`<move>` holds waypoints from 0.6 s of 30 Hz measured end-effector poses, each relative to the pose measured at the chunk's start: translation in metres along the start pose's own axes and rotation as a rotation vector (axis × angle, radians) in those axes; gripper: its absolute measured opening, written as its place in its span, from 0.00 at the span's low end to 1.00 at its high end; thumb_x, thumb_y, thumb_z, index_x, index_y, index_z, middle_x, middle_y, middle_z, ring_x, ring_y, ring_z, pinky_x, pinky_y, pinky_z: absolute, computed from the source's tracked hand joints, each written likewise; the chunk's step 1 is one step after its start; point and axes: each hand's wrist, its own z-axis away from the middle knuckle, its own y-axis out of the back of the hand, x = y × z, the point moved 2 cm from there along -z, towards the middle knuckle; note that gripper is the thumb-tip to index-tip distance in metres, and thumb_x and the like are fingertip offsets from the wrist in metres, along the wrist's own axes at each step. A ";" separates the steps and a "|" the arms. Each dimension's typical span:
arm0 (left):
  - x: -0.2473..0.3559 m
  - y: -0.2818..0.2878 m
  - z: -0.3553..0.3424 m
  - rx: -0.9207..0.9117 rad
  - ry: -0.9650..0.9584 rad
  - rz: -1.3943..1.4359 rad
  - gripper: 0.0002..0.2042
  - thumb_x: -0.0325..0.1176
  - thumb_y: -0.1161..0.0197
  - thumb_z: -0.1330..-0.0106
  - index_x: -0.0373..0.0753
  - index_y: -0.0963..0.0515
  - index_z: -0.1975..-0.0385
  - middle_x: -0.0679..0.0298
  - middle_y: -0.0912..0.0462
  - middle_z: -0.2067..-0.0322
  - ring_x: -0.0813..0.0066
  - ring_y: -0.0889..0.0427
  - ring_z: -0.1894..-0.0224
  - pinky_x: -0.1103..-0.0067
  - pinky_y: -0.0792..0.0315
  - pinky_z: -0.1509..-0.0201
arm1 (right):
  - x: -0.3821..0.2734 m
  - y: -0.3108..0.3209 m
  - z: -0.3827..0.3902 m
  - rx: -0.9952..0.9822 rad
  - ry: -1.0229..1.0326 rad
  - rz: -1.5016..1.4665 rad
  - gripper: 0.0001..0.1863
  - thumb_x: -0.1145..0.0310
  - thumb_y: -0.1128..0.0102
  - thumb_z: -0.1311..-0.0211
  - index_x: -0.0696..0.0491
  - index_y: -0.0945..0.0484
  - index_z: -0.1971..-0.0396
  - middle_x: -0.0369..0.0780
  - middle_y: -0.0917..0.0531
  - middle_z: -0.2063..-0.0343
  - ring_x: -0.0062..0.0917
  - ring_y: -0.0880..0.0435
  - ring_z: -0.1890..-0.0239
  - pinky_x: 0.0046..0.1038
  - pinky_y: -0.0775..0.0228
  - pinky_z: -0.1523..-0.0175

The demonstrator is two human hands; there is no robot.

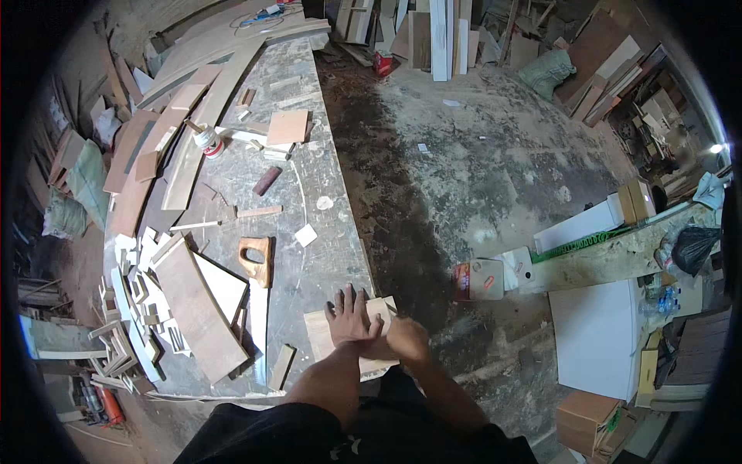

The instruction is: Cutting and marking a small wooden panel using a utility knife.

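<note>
My left hand (352, 319) lies flat with its fingers spread on a light wooden board (318, 329) at the near right corner of the worktable. Just to its right, my right hand (408, 340) is smeared by motion at the board's right edge. Its fingers are not clear, and whether it holds anything is hidden. A handsaw with a wooden handle (255, 261) rests on the table to the left, its blade pointing toward me. Between the saw and my left forearm is a small wood offcut (282, 366).
Plywood pieces (199, 309) and white offcuts pile up on the left of the worktable (309, 203). Farther off stand a white tub (207, 142) and a square wood piece (287, 127). Right of the table edge, a bench (595, 269) and a cardboard box (587, 419) stand on the stained floor.
</note>
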 end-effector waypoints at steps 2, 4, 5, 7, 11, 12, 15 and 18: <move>-0.009 -0.001 0.002 0.006 0.012 -0.006 0.42 0.63 0.50 0.37 0.46 0.42 0.25 0.52 0.49 0.23 0.47 0.52 0.21 0.43 0.63 0.23 | -0.018 0.005 0.005 -0.001 -0.019 -0.034 0.19 0.58 0.49 0.32 0.57 0.15 0.63 0.53 0.13 0.63 0.48 0.11 0.60 0.48 0.19 0.54; -0.004 -0.003 0.001 0.009 0.003 0.005 0.42 0.62 0.50 0.37 0.47 0.42 0.25 0.52 0.49 0.23 0.47 0.52 0.21 0.43 0.63 0.23 | -0.012 -0.002 0.000 0.032 -0.084 -0.124 0.19 0.58 0.50 0.32 0.58 0.15 0.64 0.54 0.13 0.64 0.49 0.12 0.60 0.48 0.20 0.54; -0.002 -0.005 0.000 0.016 -0.013 0.010 0.42 0.63 0.50 0.37 0.47 0.42 0.25 0.52 0.49 0.23 0.47 0.52 0.21 0.42 0.63 0.23 | -0.008 -0.004 -0.006 0.121 -0.026 -0.126 0.20 0.58 0.50 0.32 0.58 0.14 0.68 0.54 0.13 0.65 0.49 0.12 0.60 0.48 0.20 0.54; -0.001 -0.006 -0.001 0.027 -0.027 0.010 0.42 0.63 0.49 0.38 0.47 0.42 0.25 0.52 0.49 0.23 0.47 0.53 0.21 0.42 0.63 0.23 | -0.007 0.001 -0.008 0.135 -0.066 -0.123 0.20 0.58 0.50 0.32 0.58 0.15 0.67 0.54 0.13 0.65 0.48 0.12 0.60 0.47 0.20 0.54; -0.007 -0.002 0.002 0.018 0.003 0.017 0.42 0.63 0.49 0.38 0.47 0.42 0.25 0.52 0.49 0.23 0.46 0.53 0.21 0.42 0.64 0.23 | -0.012 0.006 0.001 0.002 0.037 0.007 0.19 0.59 0.50 0.31 0.58 0.16 0.65 0.54 0.13 0.65 0.48 0.12 0.59 0.47 0.20 0.54; -0.005 -0.001 0.005 -0.006 0.023 0.031 0.42 0.63 0.49 0.38 0.47 0.42 0.25 0.52 0.49 0.23 0.46 0.53 0.21 0.42 0.64 0.23 | -0.012 0.006 0.001 0.009 0.033 0.003 0.19 0.59 0.50 0.31 0.58 0.16 0.65 0.54 0.13 0.65 0.48 0.12 0.59 0.47 0.20 0.54; 0.007 -0.009 -0.001 0.009 -0.024 0.040 0.43 0.63 0.48 0.38 0.47 0.41 0.25 0.52 0.49 0.23 0.46 0.53 0.21 0.41 0.64 0.24 | 0.005 -0.018 -0.017 0.156 -0.128 -0.148 0.16 0.64 0.50 0.34 0.58 0.15 0.67 0.58 0.14 0.66 0.51 0.12 0.60 0.49 0.20 0.54; -0.001 -0.007 0.003 0.018 -0.020 0.049 0.43 0.63 0.48 0.39 0.47 0.41 0.25 0.52 0.48 0.23 0.45 0.53 0.21 0.41 0.63 0.24 | 0.001 -0.011 -0.012 0.029 -0.096 -0.123 0.17 0.62 0.51 0.33 0.58 0.15 0.68 0.57 0.14 0.66 0.51 0.12 0.60 0.49 0.20 0.54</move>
